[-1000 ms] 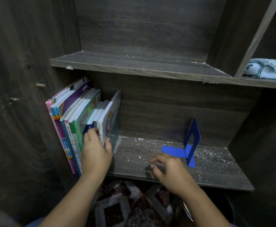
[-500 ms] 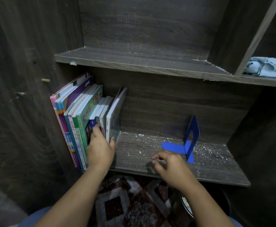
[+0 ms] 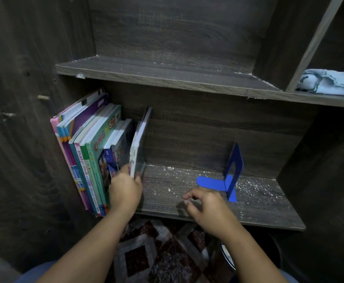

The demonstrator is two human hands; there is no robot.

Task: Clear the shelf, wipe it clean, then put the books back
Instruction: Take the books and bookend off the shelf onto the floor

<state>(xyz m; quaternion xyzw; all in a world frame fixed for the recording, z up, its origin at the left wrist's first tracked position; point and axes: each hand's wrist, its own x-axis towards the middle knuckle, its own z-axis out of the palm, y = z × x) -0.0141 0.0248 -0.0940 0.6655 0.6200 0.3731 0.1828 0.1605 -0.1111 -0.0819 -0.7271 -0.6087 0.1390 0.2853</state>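
The row of colourful thin paperback books [image 3: 89, 152] stands at the left end of the dark wood-grain shelf [image 3: 167, 199], leaning on the side wall. Over the last second the left hand [image 3: 125, 188] has slid from the blue spines to the outermost white-spined book [image 3: 139, 144]. It now pinches that book's lower edge, thumb on the outer cover and fingers tucked behind it. The book has come away from its neighbours, with a clear gap at the top, so clearing seems to be starting with this volume.

The right hand [image 3: 205, 205] has hardly moved. It hovers above the shelf's front part with fingers loosely curled and holds nothing, near the upright blue metal bookend [image 3: 233, 170]. White crumbs and dust cover the bare board, so wiping lies ahead. A pale blue cloth [image 3: 330, 82] lies in the upper right compartment.
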